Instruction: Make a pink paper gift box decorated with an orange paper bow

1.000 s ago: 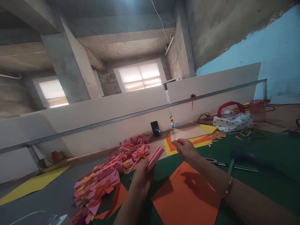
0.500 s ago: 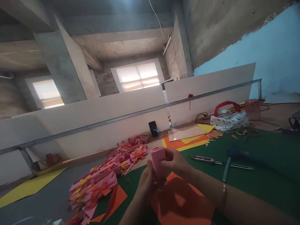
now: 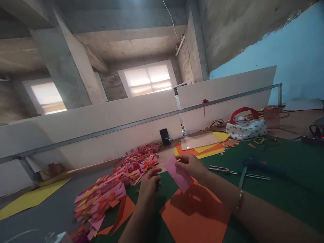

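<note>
A small folded piece of pink paper (image 3: 179,175) hangs tilted from my right hand (image 3: 190,165), whose thumb and fingers pinch its upper end. Just left of it, my left hand (image 3: 150,182) holds nothing, its fingers apart and partly curled. Below both hands lies a square orange sheet (image 3: 197,216) on the green mat, with the shadow of my right hand across it. Left of my left hand is a long heap of folded pink, orange and yellow paper pieces (image 3: 101,202).
Right of my right hand lie a craft knife (image 3: 220,169) and a dark blue-handled tool (image 3: 253,164). Behind are a phone (image 3: 165,137), stacked coloured sheets (image 3: 202,148), a white patterned bag with red handle (image 3: 246,129) and a pink jar (image 3: 272,117). A yellow sheet (image 3: 32,199) lies far left.
My left hand has let go of the pink paper and moved left, its fingers opening. The right hand keeps the paper, now tilted with its lower end to the right.
</note>
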Demonstrator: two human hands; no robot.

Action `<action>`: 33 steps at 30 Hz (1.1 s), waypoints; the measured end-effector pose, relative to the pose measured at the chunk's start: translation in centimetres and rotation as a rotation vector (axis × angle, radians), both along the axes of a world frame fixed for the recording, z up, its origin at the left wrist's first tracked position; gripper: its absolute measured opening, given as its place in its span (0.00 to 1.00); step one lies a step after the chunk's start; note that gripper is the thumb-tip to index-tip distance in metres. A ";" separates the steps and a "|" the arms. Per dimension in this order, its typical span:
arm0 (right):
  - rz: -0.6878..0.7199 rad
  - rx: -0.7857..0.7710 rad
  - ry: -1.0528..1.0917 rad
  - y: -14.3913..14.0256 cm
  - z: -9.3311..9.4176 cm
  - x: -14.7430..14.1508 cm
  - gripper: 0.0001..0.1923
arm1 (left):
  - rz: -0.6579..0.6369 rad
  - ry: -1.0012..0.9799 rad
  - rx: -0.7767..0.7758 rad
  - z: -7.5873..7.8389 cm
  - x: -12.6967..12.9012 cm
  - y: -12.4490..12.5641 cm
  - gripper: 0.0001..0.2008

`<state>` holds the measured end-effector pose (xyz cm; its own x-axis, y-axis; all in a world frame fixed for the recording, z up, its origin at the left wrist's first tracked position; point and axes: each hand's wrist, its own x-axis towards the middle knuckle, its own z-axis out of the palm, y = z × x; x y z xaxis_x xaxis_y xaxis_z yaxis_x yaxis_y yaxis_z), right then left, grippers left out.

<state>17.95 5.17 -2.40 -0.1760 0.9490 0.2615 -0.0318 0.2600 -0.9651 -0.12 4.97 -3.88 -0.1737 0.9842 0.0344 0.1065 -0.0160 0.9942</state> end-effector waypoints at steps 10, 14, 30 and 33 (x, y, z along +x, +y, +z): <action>0.150 -0.095 -0.207 0.0 -2.0 -0.9 0.09 | -0.259 0.185 0.117 1.5 1.3 -2.3 0.30; 0.146 -0.039 -0.333 -0.3 -1.5 -0.8 0.10 | -0.521 0.274 0.095 1.6 1.1 -2.6 0.32; -0.281 0.243 -1.181 -3.4 0.0 11.8 0.18 | 0.133 0.963 0.010 0.4 -2.7 0.1 0.30; -0.355 0.132 -1.331 -3.9 -2.6 17.2 0.19 | 0.236 1.035 -0.031 -0.3 -2.7 0.0 0.33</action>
